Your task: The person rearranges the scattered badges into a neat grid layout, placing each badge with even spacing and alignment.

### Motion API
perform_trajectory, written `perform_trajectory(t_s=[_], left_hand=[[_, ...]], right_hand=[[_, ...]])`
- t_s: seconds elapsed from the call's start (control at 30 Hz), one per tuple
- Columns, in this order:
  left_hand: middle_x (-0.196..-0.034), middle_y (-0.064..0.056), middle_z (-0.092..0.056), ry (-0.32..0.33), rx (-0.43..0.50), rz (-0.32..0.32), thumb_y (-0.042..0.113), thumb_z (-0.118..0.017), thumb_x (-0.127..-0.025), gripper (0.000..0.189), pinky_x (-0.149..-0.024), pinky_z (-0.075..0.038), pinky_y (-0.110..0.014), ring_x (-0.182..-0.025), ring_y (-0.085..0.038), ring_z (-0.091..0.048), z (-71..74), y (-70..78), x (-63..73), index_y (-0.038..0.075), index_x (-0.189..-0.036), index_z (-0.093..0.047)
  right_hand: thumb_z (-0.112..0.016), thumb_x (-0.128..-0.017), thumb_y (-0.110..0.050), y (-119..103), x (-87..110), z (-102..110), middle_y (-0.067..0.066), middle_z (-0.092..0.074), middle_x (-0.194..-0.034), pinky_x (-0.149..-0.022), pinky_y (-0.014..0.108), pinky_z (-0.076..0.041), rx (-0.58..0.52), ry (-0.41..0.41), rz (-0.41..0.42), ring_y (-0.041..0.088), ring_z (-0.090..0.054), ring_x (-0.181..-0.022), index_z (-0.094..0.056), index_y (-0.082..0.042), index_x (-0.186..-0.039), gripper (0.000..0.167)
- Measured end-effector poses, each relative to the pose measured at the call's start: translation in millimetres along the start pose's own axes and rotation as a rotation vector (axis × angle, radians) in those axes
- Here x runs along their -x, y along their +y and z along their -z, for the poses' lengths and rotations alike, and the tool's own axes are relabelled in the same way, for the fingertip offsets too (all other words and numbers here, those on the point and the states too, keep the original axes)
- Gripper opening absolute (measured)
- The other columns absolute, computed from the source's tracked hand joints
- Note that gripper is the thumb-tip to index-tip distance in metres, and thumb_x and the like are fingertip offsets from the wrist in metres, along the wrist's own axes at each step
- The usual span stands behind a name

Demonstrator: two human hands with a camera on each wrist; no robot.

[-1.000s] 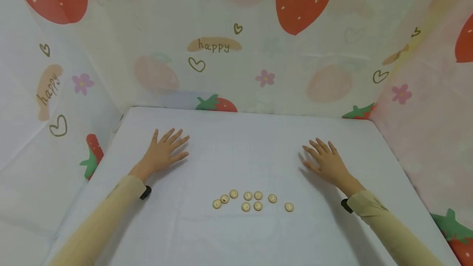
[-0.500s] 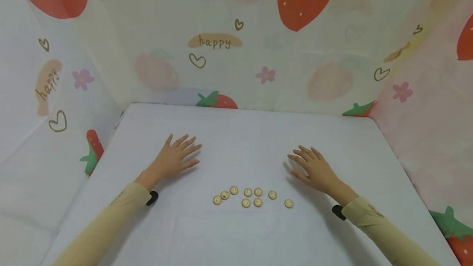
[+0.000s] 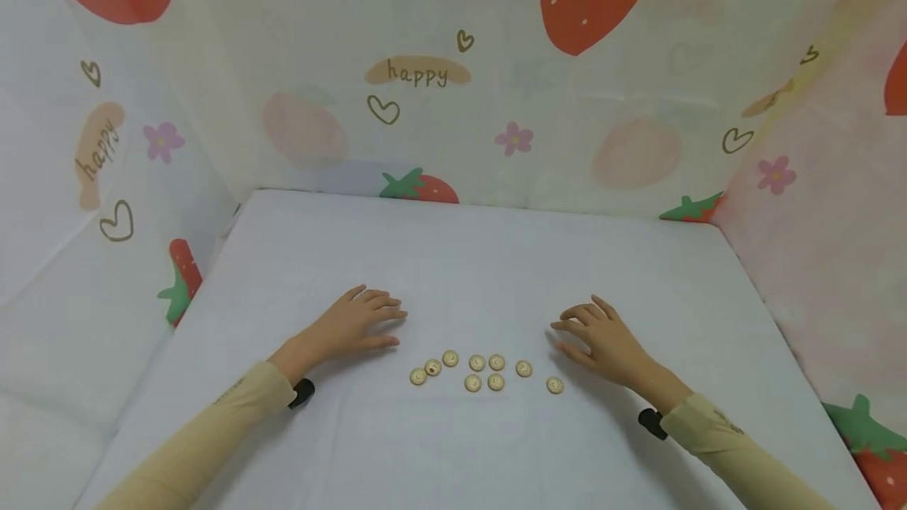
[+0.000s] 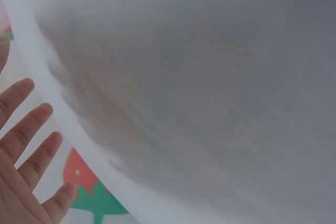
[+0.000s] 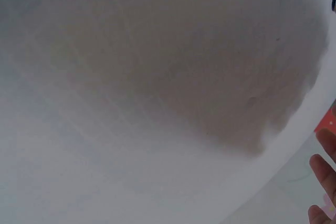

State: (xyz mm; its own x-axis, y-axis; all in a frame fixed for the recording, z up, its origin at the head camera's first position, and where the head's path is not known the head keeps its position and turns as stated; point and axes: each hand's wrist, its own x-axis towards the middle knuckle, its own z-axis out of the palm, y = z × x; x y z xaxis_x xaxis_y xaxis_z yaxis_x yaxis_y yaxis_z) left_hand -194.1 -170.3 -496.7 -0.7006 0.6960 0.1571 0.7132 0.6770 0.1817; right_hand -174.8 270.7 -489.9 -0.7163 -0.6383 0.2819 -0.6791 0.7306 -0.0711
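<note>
Several round, pale wooden-looking discs with small marks lie flat near the middle of the white table; one disc (image 3: pixel 496 382) is in the front row and another disc (image 3: pixel 555 386) lies apart at the right. A dark spot shows on one disc (image 3: pixel 433 367) in the left group. My left hand (image 3: pixel 347 327) hovers left of the discs with fingers spread and nothing in it. To their right, my right hand (image 3: pixel 602 341) hangs over the table, fingers loosely bent, holding nothing. Spread fingers (image 4: pixel 31 124) show in the left wrist view; the right wrist view catches only some fingertips (image 5: pixel 324 169).
A white cloth covers the table (image 3: pixel 439 447). Fabric walls with strawberry prints (image 3: pixel 418 186) rise at the back and both sides. Each wrist wears a small black device, such as the one at the right cuff (image 3: pixel 653 423).
Both hands have moved inward and nearer to the discs, the left one to the right and the right one to the left. The fingers have bent a little more. The discs lie as before.
</note>
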Motion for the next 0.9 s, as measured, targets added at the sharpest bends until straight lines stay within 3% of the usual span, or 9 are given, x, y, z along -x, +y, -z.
perform_trajectory(t_s=[0.27, 0.47, 0.57, 0.9], left_hand=[[-0.119, 0.000, -0.060, -0.028, 0.030, -0.055, 0.047, -0.062, -0.084, 0.042, -0.098, -0.037, -0.048, -0.115, -0.022, -0.051, 6.4, 15.9, -2.0, 0.020, -0.116, -0.063], [-0.112, 0.003, -0.061, -0.096, 0.047, -0.075, 0.048, -0.063, -0.083, 0.039, -0.090, -0.043, -0.043, -0.108, -0.018, -0.052, 5.8, 24.9, -6.2, 0.021, -0.111, -0.065], [-0.109, 0.003, -0.061, -0.098, 0.042, -0.108, 0.047, -0.065, -0.082, 0.036, -0.086, -0.045, -0.041, -0.105, -0.017, -0.053, 4.4, 29.9, -7.1, 0.022, -0.107, -0.066], [-0.103, 0.007, -0.059, -0.124, 0.037, -0.142, 0.048, -0.071, -0.075, 0.035, -0.082, -0.045, -0.038, -0.099, -0.014, -0.051, -8.0, 42.1, -5.1, 0.023, -0.099, -0.066]], right_hand=[[-0.069, -0.082, -0.026, -4.5, 2.7, 1.8, -0.001, -0.061, -0.100, -0.103, 0.051, -0.027, -0.017, 0.002, 0.040, 0.021, -0.053, -0.101, -0.068, -0.017, -0.104, 0.024], [-0.069, -0.081, -0.026, -6.9, 7.6, 4.7, -0.006, -0.059, -0.094, -0.097, 0.047, -0.033, -0.058, -0.030, 0.063, 0.017, -0.054, -0.094, -0.069, -0.021, -0.094, 0.014], [-0.069, -0.081, -0.029, -9.7, 11.1, 5.7, -0.009, -0.058, -0.091, -0.093, 0.045, -0.034, -0.072, -0.046, 0.061, 0.015, -0.054, -0.091, -0.068, -0.022, -0.090, 0.011], [-0.072, -0.074, -0.049, -25.9, 24.2, 1.4, -0.015, -0.054, -0.079, -0.086, 0.042, -0.038, -0.082, -0.097, 0.011, 0.006, -0.051, -0.077, -0.061, -0.026, -0.079, 0.026]])
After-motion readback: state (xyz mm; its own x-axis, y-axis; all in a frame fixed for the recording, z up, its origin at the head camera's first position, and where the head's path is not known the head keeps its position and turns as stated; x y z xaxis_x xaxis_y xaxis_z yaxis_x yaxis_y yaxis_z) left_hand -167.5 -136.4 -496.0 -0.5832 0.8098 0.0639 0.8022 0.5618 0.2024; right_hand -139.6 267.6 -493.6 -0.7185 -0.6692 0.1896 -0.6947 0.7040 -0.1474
